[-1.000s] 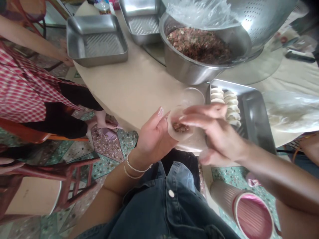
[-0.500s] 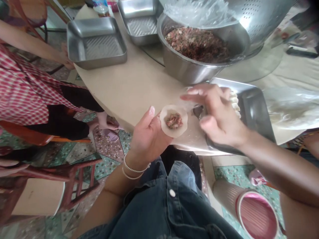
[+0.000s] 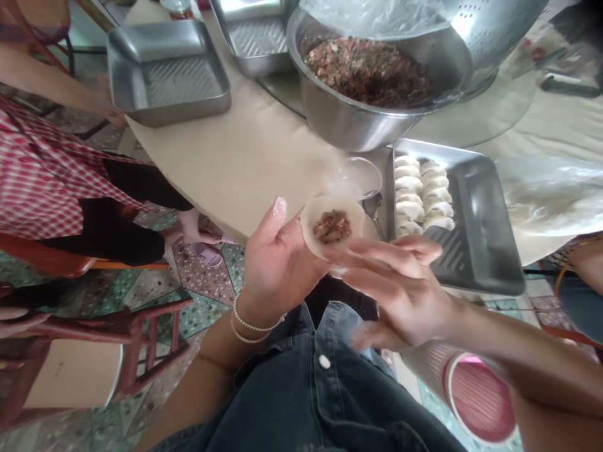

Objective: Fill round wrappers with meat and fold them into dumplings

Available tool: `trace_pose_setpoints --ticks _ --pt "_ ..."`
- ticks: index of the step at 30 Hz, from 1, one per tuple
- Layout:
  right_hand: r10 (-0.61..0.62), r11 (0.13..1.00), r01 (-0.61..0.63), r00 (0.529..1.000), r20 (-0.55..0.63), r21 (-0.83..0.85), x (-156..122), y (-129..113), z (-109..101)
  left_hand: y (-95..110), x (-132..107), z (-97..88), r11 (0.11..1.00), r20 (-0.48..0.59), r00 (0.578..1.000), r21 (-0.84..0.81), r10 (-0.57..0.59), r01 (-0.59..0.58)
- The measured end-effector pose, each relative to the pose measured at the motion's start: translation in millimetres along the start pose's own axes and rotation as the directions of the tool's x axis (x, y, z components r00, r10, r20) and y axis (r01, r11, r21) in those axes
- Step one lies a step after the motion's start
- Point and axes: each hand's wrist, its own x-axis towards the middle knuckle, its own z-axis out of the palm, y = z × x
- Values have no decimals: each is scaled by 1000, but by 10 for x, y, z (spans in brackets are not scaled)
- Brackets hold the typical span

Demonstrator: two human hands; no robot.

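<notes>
A round dumpling wrapper (image 3: 311, 233) rests on the fingers of my left hand (image 3: 276, 270), whose thumb stands up apart from it. Minced filling (image 3: 333, 226) sits in the middle of the flat, unfolded wrapper. My right hand (image 3: 400, 285) is open, its fingers stretched out along the wrapper's near right edge, slightly blurred. Whether the fingertips touch the wrapper I cannot tell. Behind the wrapper stands a small clear bowl (image 3: 362, 176), with a spoon (image 3: 372, 206) beside it. To the right, a metal tray (image 3: 485, 207) holds two rows of folded dumplings (image 3: 437, 193).
A large steel bowl (image 3: 362, 129) of minced filling stands at the back under a plastic bag (image 3: 377, 19). Two more metal trays (image 3: 179, 107) are at the back left, near a person in a checked garment (image 3: 42, 169). A pink-lined bin (image 3: 480, 398) stands below right.
My right hand has come from above the small bowl down and towards me to the wrapper's edge, uncovering the dumplings. My left hand stays almost in place with the wrapper.
</notes>
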Motion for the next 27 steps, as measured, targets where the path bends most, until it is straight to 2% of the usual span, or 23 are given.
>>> trace_pose_setpoints --ticks 3,6,8,12,16,17,20,21,25,27 --pt "48 999 -48 999 -12 5 -105 -17 -25 -1 -27 -8 999 18 999 -6 -46 46" --pt "-15 1000 15 999 -46 9 -212 -30 -3 -12 -39 0 995 39 995 -27 -94 95" --pt "-37 999 37 993 -115 -4 -290 -29 18 -20 -44 4 993 26 994 -41 -109 110" --pt "98 994 -104 979 -180 -21 -411 -23 49 -36 -53 0 991 3 992 -53 -123 123" --pt "-47 998 35 972 -230 -58 -444 -22 39 -54 -55 -10 984 33 984 -31 -175 176" --pt "-29 998 14 968 -249 -61 -449 -18 24 -58 -53 -11 983 44 982 -24 -183 184" --pt "133 986 -156 950 -283 -58 -464 1 -36 -69 -46 -3 982 62 981 -9 -186 187" --pt "146 983 -172 948 -283 -69 -467 6 -51 -72 -44 5 982 61 980 -7 -190 191" --pt "-23 992 -6 973 -231 -126 -461 4 -55 -81 -38 41 973 58 972 6 -229 229" --pt "-31 992 2 973 -229 -126 -453 -5 -42 -80 -37 49 970 60 968 7 -243 243"
